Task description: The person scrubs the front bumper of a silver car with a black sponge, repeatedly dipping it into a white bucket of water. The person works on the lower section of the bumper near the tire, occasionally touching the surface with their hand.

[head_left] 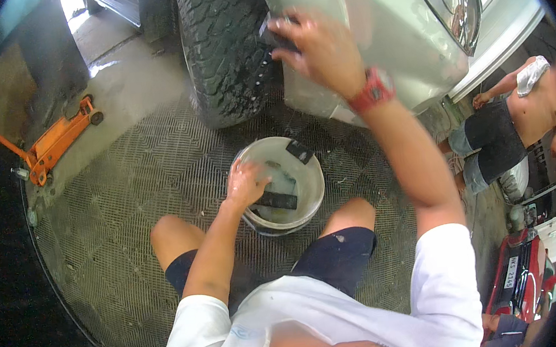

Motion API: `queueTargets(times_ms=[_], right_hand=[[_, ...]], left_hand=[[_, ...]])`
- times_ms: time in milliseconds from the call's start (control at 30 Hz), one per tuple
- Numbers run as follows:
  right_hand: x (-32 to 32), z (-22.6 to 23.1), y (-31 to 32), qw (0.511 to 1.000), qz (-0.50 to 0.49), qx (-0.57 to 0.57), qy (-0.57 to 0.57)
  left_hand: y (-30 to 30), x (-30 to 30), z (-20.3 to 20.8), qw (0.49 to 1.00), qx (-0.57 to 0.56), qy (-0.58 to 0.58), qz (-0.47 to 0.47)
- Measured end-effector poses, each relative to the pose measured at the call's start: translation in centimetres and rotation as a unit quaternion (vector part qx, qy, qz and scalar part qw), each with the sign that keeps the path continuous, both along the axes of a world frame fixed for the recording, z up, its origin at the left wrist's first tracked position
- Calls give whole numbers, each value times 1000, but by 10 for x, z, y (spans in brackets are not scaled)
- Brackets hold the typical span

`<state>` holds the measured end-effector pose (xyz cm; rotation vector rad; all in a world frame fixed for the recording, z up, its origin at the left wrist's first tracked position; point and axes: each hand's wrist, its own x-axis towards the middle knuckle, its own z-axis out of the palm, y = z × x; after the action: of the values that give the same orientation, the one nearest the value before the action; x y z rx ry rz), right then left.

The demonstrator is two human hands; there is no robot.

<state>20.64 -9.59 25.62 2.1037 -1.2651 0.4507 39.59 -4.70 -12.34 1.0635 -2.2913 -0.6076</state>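
right hand point(319, 46): raised, fingers curled around a dark sponge point(276, 38), pressing it on the silver car body point(371, 24) right at the wheel-arch edge. Red watch point(373, 91) on that wrist.
left hand point(245, 183): down in the white bucket point(313, 190), fingers spread and bent over the rim side, resting on a dark flat pad point(276, 200) inside. Grip on pad: cannot tell, looks like touch only.
bucket: on the floor between the person's knees, just in front of the tyre. Murky water inside, second small dark block point(299, 151) leaning at the far rim.
tyre point(223, 51): chunky black tread, just left of the right hand, sponge close to its sidewall.
floor point(132, 187): metal grating under bucket and knees, wet concrete further left.
jack point(57, 141): orange trolley jack, well left of the tyre, on the concrete.
other person point(507, 124): crouched at right near the car's front, dark shorts, white cloth on shoulder.
far right: red machine point(519, 277), low at the picture's edge.
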Motion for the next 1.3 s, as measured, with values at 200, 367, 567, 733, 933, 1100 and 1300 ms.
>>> queueTargets(times_ms=[200,367,567,733,933,1100,1300], right_hand=[[-66,78,-38,961,9,-82,262],[-104,88,-39,964,19,-73,254],[-43,68,-90,959,46,-82,267],[-75,75,-50,968,21,-87,236],[-53,69,-70,967,21,-73,242],[-73,72,-43,976,-15,-68,207],[-70,74,-67,975,25,-61,210]], left_hand=[[16,-21,-4,978,25,-205,-12],[14,-28,-15,993,34,-117,3],[8,-13,-15,991,43,-128,-2],[8,-18,-17,996,15,-86,14],[8,-9,-15,994,20,-108,-1],[8,-21,-14,997,7,-81,2],[8,-14,-14,997,19,-80,-1]])
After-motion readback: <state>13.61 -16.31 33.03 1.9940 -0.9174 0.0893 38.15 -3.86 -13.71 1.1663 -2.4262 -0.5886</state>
